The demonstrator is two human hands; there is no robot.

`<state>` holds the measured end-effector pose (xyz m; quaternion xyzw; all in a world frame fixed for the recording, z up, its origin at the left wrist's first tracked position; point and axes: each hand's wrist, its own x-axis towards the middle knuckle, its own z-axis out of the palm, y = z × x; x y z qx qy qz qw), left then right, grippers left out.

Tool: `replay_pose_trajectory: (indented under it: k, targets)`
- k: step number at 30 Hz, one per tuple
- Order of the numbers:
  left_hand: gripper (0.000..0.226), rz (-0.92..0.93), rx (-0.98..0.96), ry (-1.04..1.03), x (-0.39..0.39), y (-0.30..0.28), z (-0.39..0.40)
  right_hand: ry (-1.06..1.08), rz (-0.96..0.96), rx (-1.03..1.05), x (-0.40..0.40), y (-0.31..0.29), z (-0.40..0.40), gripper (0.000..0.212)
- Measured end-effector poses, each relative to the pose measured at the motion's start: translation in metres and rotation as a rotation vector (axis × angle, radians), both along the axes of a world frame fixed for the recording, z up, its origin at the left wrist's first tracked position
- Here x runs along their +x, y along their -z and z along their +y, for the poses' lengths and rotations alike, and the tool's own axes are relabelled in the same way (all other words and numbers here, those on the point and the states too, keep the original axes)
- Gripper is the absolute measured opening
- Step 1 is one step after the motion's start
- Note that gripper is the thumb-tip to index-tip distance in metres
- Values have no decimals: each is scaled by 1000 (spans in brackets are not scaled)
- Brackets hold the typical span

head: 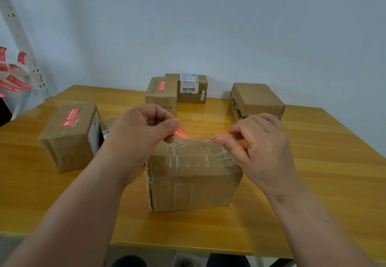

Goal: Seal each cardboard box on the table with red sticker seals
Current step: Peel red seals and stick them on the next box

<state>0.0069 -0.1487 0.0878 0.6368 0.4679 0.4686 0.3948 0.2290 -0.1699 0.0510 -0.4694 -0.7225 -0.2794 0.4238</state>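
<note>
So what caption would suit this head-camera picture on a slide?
Both hands, left hand and right hand, hold a red sticker seal above the nearest cardboard box.

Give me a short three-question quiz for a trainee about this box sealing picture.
1. True or false: the near box already has a red seal pressed flat on top.
2. Which hand pinches the red sticker? A) left hand B) right hand C) neither
3. Fill in: the far right box shows ___ red seal.

Key: 1 false, its top shows only old clear tape. 2 A. 3 no. For comparison, the left box and a back box each carry one.
</note>
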Motion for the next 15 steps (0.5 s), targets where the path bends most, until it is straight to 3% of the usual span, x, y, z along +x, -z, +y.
replay_pose_trajectory:
  k: [5, 11, 15]
  targets:
    - [10, 40, 127, -164, 6, 4, -3, -14, -25, -155, -1, -1, -3, 56]
    - [14, 157, 175, -203, 11, 12, -1, -32, -53, -319, 1, -9, -8, 58]
    - [15, 87, 166, -266, 4, 9, 3, -2, 88, -484, 1, -15, -14, 62]
